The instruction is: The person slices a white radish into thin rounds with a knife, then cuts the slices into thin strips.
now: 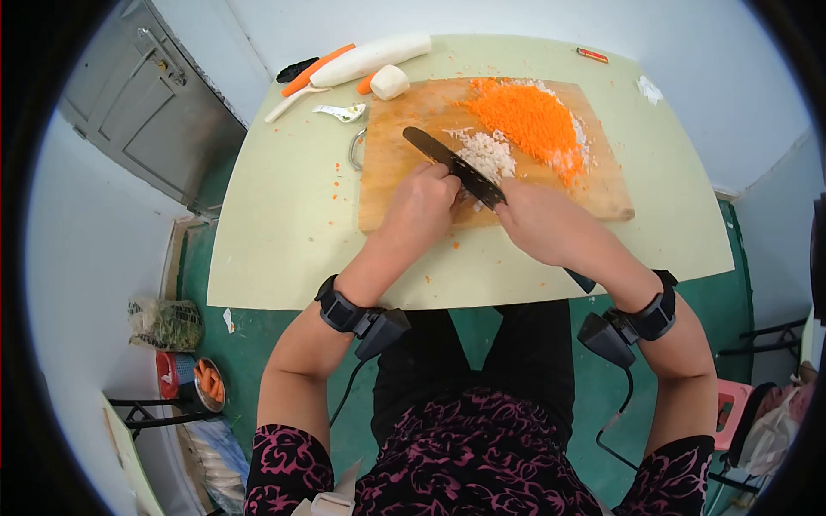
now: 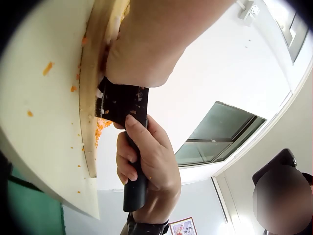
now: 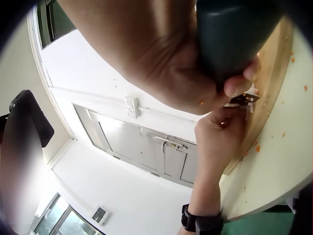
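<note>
A dark-bladed kitchen knife point(image 1: 447, 163) slants over the wooden cutting board point(image 1: 404, 107), small bits stuck to its blade. My right hand point(image 1: 542, 219) grips its black handle point(image 2: 135, 191). On the near left side of the blade, my left hand point(image 1: 419, 206) has its fingers curled down at the board. It holds white radish pieces point(image 1: 467, 204) against the blade, mostly hidden beneath the fingers. Finely chopped white radish point(image 1: 488, 156) lies just beyond the blade. A wide heap of chopped carrot point(image 1: 525, 120) spreads over the board's far right, with white bits along its edge.
Behind the board's left corner lie a long white radish point(image 1: 374, 58), a carrot point(image 1: 318, 69) and a cut radish piece point(image 1: 390, 82). A white spoon point(image 1: 341, 112) rests nearby. Orange crumbs dot the pale green table point(image 1: 284, 224). A small red item point(image 1: 593, 55) lies at the back.
</note>
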`<state>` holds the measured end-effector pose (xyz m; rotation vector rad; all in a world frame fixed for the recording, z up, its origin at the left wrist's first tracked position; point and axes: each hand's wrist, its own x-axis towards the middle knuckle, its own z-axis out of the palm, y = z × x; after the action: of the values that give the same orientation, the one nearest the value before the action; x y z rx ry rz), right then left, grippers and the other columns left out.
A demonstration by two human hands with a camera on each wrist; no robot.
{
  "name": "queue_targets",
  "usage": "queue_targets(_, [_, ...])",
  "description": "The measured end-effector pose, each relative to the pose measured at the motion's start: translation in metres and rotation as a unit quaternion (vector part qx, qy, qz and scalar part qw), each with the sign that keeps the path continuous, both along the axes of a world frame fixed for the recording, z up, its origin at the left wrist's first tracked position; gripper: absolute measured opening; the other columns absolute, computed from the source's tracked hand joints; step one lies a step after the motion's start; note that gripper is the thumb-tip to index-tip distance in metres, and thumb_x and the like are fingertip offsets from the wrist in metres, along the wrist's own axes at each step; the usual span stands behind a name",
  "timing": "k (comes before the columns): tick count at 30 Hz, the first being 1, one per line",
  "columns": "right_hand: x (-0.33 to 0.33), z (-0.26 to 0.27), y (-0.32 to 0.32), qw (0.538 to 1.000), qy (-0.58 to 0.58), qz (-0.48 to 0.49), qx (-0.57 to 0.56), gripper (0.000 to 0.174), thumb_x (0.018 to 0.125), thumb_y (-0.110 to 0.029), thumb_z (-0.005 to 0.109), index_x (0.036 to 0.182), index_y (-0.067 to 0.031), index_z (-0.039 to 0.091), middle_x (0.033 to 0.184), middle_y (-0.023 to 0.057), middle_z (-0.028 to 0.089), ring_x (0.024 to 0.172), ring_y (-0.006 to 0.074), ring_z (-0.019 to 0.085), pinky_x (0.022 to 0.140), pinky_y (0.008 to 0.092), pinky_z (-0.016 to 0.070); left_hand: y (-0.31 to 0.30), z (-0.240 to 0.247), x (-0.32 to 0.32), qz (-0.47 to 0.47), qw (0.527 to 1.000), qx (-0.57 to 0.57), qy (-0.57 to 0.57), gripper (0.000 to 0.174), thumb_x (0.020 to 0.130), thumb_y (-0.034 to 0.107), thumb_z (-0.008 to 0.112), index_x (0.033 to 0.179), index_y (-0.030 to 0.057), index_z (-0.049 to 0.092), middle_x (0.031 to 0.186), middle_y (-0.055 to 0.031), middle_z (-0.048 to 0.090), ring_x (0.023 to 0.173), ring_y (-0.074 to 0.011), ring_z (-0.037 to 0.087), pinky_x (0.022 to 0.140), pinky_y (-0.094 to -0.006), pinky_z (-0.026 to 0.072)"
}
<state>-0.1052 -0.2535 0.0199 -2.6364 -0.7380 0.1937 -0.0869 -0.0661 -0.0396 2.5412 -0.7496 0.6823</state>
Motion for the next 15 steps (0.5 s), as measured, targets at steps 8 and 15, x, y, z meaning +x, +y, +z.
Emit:
queue_targets(8, [0.014, 0.04, 0.006, 0.984, 0.16, -0.077, -0.003, 0.027, 0.09, -0.021, 0.048, 0.093, 0.005, 0.053, 0.073, 0.0244, 0.059, 0.068, 0.0393, 0.06, 0.064, 0.0459, 0.0474, 0.002, 0.0, -0.003, -0.015, 0.999, -0.036, -0.013, 0.006, 0.067, -0.002, 0.066, 0.073, -0.0022, 0.065, 0.072, -0.0138, 0.06, 0.072, -0.0304, 0.058, 0.066, -0.038, 0.0488])
queue_targets(15, [0.002, 0.018, -0.003, 1.0, -0.011, -0.014, -0.023, 0.026, 0.088, -0.019, 0.05, 0.088, 0.0058, 0.056, 0.076, 0.0258, 0.06, 0.075, 0.0411, 0.059, 0.068, 0.0469, 0.0473, -0.003, -0.004, -0.003, 0.0, 0.998, -0.054, -0.026, 0.008, 0.066, -0.004, 0.066, 0.073, -0.0019, 0.065, 0.073, -0.0137, 0.06, 0.073, -0.0301, 0.058, 0.066, -0.037, 0.0488])
